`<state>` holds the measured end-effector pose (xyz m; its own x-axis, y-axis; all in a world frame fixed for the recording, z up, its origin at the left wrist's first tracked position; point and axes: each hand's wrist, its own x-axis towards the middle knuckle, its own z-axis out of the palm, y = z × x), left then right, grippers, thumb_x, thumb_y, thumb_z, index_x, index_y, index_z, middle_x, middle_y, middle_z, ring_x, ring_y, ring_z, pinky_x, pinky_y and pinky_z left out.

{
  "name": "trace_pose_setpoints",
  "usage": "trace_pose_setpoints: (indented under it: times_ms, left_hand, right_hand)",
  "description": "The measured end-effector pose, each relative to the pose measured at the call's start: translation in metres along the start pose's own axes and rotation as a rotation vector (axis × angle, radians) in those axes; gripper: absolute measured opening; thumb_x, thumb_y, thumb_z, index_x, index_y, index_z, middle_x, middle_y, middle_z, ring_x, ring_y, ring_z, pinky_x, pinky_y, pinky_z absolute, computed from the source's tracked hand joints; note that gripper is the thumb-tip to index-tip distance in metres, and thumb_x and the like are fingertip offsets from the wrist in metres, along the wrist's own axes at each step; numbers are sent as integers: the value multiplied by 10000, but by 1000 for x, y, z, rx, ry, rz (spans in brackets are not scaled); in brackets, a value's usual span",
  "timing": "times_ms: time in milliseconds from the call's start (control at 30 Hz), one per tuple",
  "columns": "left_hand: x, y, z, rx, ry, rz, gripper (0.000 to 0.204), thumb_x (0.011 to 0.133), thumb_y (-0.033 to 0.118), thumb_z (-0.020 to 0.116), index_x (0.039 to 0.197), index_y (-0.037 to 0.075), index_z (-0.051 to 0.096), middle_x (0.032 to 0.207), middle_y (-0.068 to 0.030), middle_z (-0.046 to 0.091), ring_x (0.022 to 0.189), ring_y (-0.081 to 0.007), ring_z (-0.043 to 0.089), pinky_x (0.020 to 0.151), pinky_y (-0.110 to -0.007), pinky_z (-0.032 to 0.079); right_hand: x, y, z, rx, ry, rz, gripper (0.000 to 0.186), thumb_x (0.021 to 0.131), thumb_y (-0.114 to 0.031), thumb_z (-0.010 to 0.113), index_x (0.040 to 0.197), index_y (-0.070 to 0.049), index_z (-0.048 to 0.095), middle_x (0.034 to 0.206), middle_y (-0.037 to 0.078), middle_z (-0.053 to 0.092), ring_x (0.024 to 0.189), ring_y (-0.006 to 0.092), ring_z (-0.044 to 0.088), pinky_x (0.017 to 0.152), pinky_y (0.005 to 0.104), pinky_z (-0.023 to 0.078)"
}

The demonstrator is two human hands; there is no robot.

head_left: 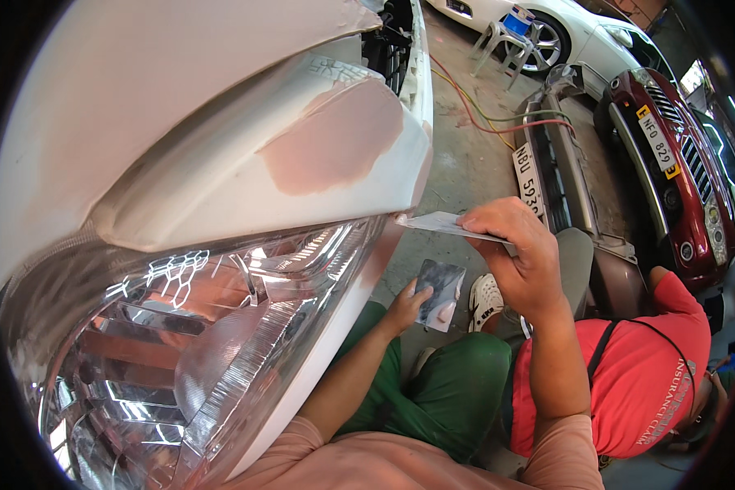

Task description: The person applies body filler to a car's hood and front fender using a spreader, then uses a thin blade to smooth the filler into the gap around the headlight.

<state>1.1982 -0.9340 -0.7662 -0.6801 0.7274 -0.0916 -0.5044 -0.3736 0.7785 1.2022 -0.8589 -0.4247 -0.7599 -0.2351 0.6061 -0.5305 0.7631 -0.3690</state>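
Note:
My right hand [518,249] pinches a thin, flat, whitish putty spreader [437,222] between thumb and fingers. Its far edge meets the corner of the white car panel [220,184], just above the headlight's outer end, where a small pinkish dab shows. Lower down, my left hand [407,309] grips a dark grey rectangular mixing plate [438,284] with pale pink putty smeared near its lower edge. A broad pinkish-beige filler patch [335,139] covers part of the white panel. Below the panel is the large clear headlight [188,351].
Close on my right, a person in a red shirt [612,384] sits or crouches. Beyond lie a detached grey-brown bumper [580,188] and red and yellow hoses [486,126]. Farther off stand a maroon car [674,163], a white car [608,49] and a stool [498,45] holding a blue container [517,20].

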Motion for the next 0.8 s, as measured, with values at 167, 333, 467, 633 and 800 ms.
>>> trace_pose_setpoints:
  times_ms: [167,333,467,633,800]
  left_hand:
    - [-3,6,4,-19,-15,-12,336,1038,198,550,1317,10,556,1167,-42,653,1065,-115,581,960,-285,459]
    - [-3,3,4,14,-25,-9,338,1038,203,546,1314,9,556,1166,-49,654,1068,-117,579,971,-288,453]
    - [-3,1,2,66,-37,1,345,1034,213,546,1309,5,560,1164,-56,657,1071,-123,578,977,-294,449]
    - [-1,-2,3,75,-28,7,344,1031,217,548,1303,6,566,1162,-61,658,1063,-129,579,971,-303,453]
    - [-1,-4,0,114,-54,-3,344,1041,187,546,1338,15,539,1201,-45,636,1082,-115,568,978,-293,449]
  right_hand:
    - [5,3,0,-20,-26,0,268,768,96,704,1010,-13,665,965,116,699,846,309,647,754,375,514]
    - [3,-1,6,-95,20,26,263,774,84,713,1010,-17,657,955,117,702,814,310,654,728,373,522]
    - [-7,-10,7,-168,53,25,271,769,83,723,1011,-19,654,938,119,703,785,309,659,696,369,524]
    - [-8,-15,1,-134,35,1,263,774,90,720,1006,-15,656,916,124,700,761,309,656,676,362,522]
    - [-3,-15,7,-132,31,3,259,773,93,722,1000,-12,656,915,124,701,756,310,656,667,367,524]
